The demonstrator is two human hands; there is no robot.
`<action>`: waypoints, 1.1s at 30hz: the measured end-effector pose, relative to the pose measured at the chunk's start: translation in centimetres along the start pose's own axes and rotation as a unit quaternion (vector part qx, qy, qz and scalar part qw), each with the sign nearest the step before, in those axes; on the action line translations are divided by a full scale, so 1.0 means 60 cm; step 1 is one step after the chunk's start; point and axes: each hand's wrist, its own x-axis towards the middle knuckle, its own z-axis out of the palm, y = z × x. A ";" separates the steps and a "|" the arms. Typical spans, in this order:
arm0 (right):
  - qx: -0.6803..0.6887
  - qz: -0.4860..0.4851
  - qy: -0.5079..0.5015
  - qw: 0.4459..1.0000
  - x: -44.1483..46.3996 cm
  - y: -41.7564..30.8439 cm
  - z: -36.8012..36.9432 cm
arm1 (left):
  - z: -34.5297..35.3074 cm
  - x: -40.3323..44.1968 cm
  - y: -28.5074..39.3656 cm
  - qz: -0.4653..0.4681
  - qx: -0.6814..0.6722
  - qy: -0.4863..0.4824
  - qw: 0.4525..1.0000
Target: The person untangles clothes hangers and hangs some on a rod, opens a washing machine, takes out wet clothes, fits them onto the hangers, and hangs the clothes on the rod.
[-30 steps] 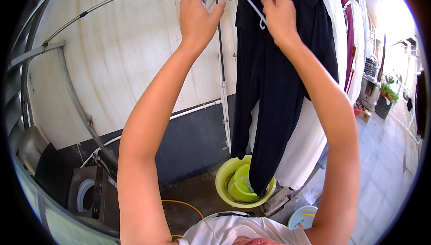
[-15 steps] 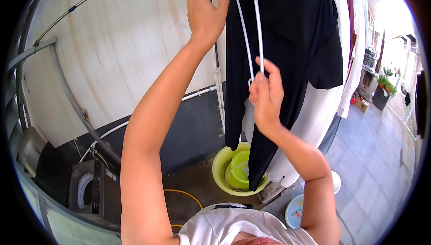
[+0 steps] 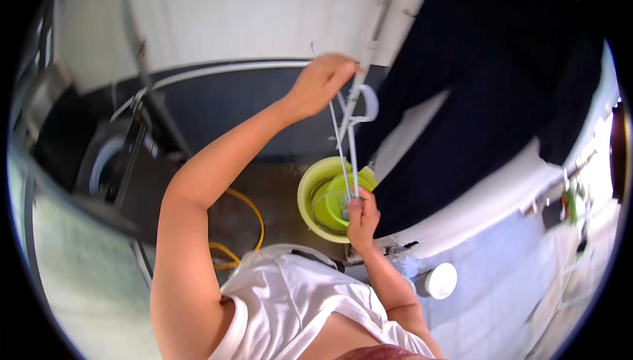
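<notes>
A white clothes hanger (image 3: 352,155) runs between my two hands, in front of my body. My left hand (image 3: 324,84) is closed at its upper part, its fingertips partly hidden and blurred. My right hand (image 3: 364,220) is wrapped around the lower end. A curved white piece (image 3: 370,104) sticks out just right of the left hand; whether it belongs to the same hanger I cannot tell. To the right hang black trousers (image 3: 455,129), close to the hanger but apart from my fingers.
Below the hands, a green basin (image 3: 304,192) stands on the floor. A yellow hose (image 3: 257,218) lies left of it, and a washing machine (image 3: 125,169) stands farther left. A white bucket (image 3: 442,281) sits right of my right arm. White cloth (image 3: 435,238) hangs behind the trousers.
Both hands have come down with the hanger, the left one from the hanging items at the top. The view has tilted downward and turned, so the black trousers now appear farther right.
</notes>
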 end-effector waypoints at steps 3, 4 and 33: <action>-0.012 0.016 -0.053 0.998 -0.020 0.012 0.001 | -0.021 -0.149 -0.067 0.051 0.169 0.034 0.984; -0.039 -0.057 -0.078 0.995 -0.020 0.024 0.010 | -0.034 -0.187 -0.077 0.057 0.229 0.055 0.970; 0.082 0.253 -0.403 0.876 0.143 0.016 0.906 | -0.680 -1.067 -0.294 -0.495 0.580 0.287 0.579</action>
